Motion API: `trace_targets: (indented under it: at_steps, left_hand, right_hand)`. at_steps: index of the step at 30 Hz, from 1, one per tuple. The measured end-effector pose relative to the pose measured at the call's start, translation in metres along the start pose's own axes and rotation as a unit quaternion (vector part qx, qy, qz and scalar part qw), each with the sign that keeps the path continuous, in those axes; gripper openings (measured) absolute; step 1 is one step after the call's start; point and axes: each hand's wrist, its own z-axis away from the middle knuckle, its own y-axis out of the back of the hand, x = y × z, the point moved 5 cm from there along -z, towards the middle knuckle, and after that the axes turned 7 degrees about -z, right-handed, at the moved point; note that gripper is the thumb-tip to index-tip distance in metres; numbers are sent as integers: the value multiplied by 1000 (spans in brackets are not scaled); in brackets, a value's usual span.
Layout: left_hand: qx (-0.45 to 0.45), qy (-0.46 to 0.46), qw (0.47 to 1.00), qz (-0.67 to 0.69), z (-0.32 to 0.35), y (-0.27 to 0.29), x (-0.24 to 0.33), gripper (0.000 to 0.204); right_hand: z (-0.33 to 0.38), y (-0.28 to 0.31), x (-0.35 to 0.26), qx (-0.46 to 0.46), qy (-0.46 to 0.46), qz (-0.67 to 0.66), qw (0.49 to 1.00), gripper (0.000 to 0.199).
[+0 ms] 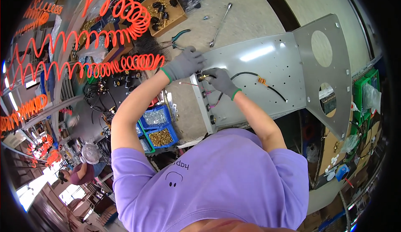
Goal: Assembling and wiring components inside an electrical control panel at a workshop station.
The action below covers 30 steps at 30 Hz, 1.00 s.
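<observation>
A grey sheet-metal panel with bent flanges lies on the bench before me. My left hand, in a grey glove, is closed at the far end of its left flange; whatever the fingers hold is hidden. My right hand, gloved alike, is closed on a brass fitting at that flange. Pink-and-black connectors sit lower along the flange, with a round black fitting near its bottom. A black cable with a coiled yellow-orange wire lies across the panel, partly hidden by my right hand.
Beyond the panel lie a ratchet wrench and teal-handled pliers. A cardboard box holds black-capped fittings. Blue bins of small hardware stand at left. Orange coiled hoses hang there. A perforated plate rises at right.
</observation>
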Motion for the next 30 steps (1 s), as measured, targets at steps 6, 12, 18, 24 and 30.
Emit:
trace_targets:
  at_steps: [6, 12, 18, 24, 30]
  left_hand:
    - [211, 332, 915, 90, 38, 43, 1, 31]
    - [260, 565, 769, 151, 112, 34, 75, 24]
    - [273, 732, 601, 166, 175, 22, 186, 15]
    - [277, 816, 486, 143, 202, 21, 303, 16]
    - [299, 886, 319, 155, 200, 2, 405, 14]
  right_hand:
    - [-2, 0, 5, 13, 56, -4, 998, 24]
    - [-5, -6, 13, -66, -32, 23, 997, 26]
    - [-6, -12, 19, 30, -111, -44, 992, 25]
    - [-3, -16, 15, -56, -104, -138, 983, 31]
    - [-7, -12, 17, -79, -205, -62, 974, 39]
